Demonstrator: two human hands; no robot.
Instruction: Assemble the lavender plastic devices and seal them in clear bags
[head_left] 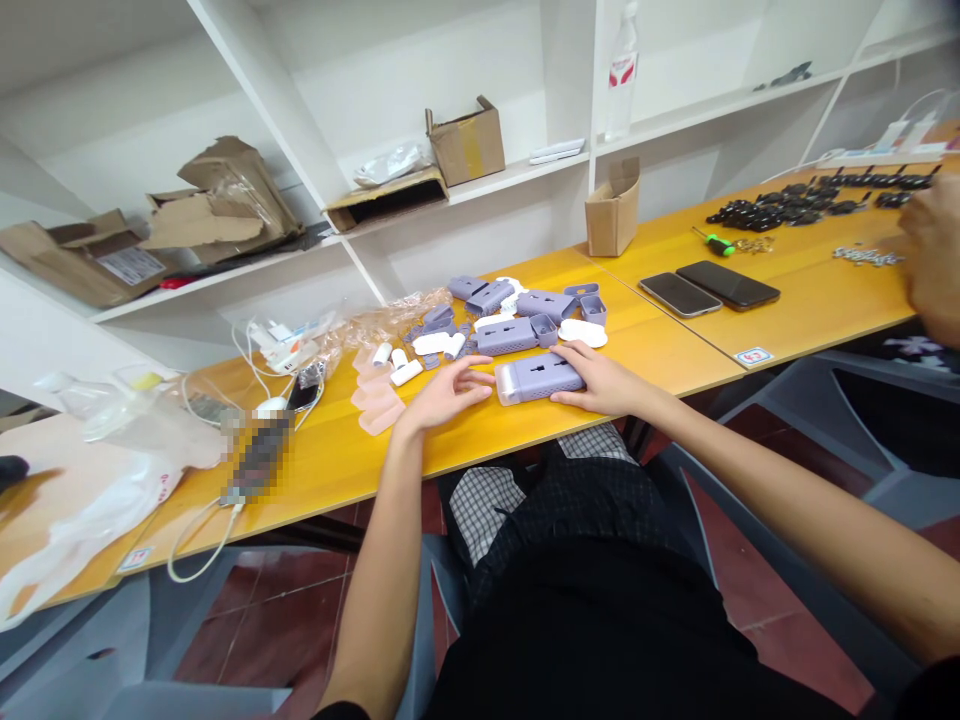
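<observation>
A long purple plastic case with keyhole slots lies on the wooden table near its front edge. Its left end carries a clear, whitish cap. My right hand grips the case's right end, thumb on the near side and fingers over the far side. Just left of the cap, my left hand is held with curved fingers apart and nothing in it. Behind the case lie similar purple cases, small purple boxes and white oval pieces.
Pink folded strips and crumpled clear plastic lie leftward, near a power strip with cables. Two phones, a green screwdriver and black parts are rightward. Another person's hand is at far right.
</observation>
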